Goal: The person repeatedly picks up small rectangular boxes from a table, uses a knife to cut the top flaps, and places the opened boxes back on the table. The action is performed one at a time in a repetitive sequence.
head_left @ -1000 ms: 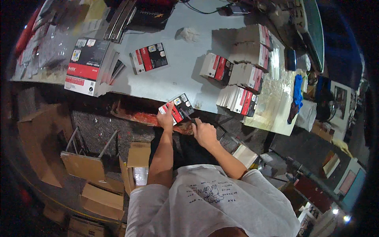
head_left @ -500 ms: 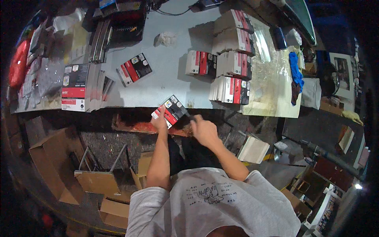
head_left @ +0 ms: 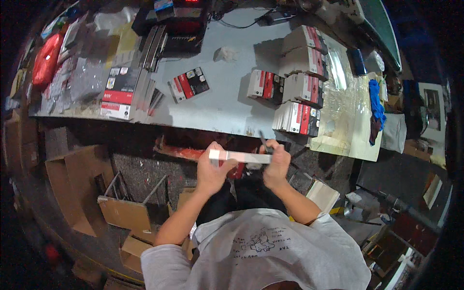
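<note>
While held edge-on, white box (head_left: 241, 156), left hand (head_left: 212, 169), right hand (head_left: 276, 166)

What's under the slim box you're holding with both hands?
The slim box is off the table, above a red strip and dark lap. Both hands hide what lies under its ends.

The flat box (head_left: 240, 156) shows only its thin edge, its ends hidden inside the left hand (head_left: 212, 170) and right hand (head_left: 277, 166); its faces cannot be seen. Beyond the hands, the prints on the stacked boxes (head_left: 302, 89) are too small to tell.

I hold a flat, slim white-edged cardboard box (head_left: 241, 156) edge-up and level, gripped at both ends. It sits in the air just below the grey bench's (head_left: 227, 101) near edge, above my lap.
</note>
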Action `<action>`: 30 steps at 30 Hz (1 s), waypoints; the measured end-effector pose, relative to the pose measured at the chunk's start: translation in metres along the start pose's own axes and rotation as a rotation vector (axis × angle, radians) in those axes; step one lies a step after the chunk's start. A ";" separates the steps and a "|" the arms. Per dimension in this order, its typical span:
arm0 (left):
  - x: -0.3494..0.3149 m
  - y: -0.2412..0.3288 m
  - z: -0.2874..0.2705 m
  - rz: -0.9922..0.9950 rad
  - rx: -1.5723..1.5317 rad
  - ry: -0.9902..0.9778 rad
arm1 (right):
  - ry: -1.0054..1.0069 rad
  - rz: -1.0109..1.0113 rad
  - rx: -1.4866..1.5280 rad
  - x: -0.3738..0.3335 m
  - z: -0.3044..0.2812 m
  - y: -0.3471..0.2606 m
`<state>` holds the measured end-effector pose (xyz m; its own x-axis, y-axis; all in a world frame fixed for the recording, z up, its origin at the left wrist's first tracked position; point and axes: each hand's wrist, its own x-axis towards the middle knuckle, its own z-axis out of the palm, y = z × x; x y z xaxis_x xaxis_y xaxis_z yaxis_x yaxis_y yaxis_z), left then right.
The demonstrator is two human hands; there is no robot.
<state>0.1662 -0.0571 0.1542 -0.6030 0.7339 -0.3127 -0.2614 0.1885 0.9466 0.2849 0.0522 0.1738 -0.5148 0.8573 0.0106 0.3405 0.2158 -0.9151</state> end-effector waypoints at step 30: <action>0.029 -0.003 0.095 0.332 0.003 0.001 | 0.364 0.314 0.356 0.052 -0.040 0.042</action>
<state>0.2213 0.0252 0.1497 -0.6556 0.7549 0.0133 -0.0483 -0.0595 0.9971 0.3036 0.1246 0.1521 -0.1085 0.9733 -0.2020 0.1158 -0.1895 -0.9750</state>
